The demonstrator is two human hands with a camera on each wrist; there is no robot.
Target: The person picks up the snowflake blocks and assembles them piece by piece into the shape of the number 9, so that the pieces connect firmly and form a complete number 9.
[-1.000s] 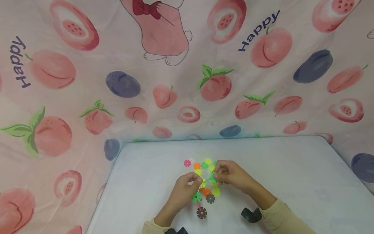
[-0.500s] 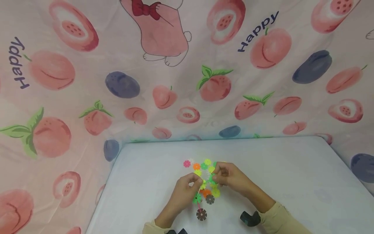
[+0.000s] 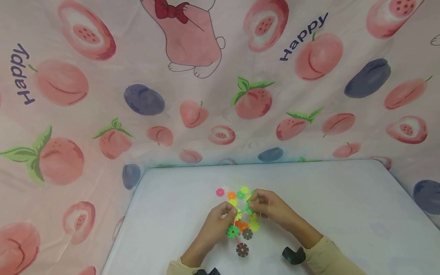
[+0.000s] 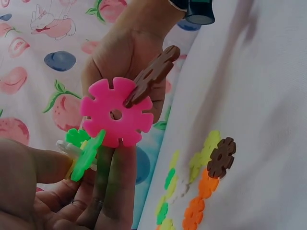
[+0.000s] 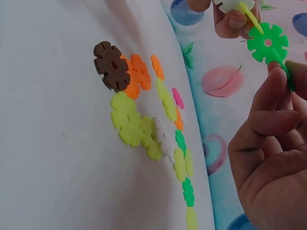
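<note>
My left hand [image 3: 217,222] pinches a joined chain of slotted plastic flower discs between thumb and fingers. From it hang a green disc [image 3: 233,231], a pink disc [image 4: 116,112] and a brown disc [image 3: 242,249], the brown one wedged at an angle into the pink one's edge. My right hand [image 3: 273,207] pinches an edge-on green disc [image 5: 289,76]. That piece meets a face-on green disc [image 5: 267,44], with a yellow disc [image 5: 252,18] slotted in above and a white disc [image 5: 232,5] by the left hand's fingers. The fingers partly cover these joints.
Loose discs lie on the white table [image 3: 165,214] beneath and beyond the hands: brown [image 3: 247,233], orange [image 3: 232,195], pink [image 3: 220,192], with yellow, green and white ones. A fruit-print curtain [image 3: 206,91] rises behind the table. Black wrist cameras [image 3: 293,255] sit on both wrists.
The hanging brown and pink discs have swung to the right, and the green one above turns more face-on. My right hand has shifted slightly left with its green disc. Both grips stay.
</note>
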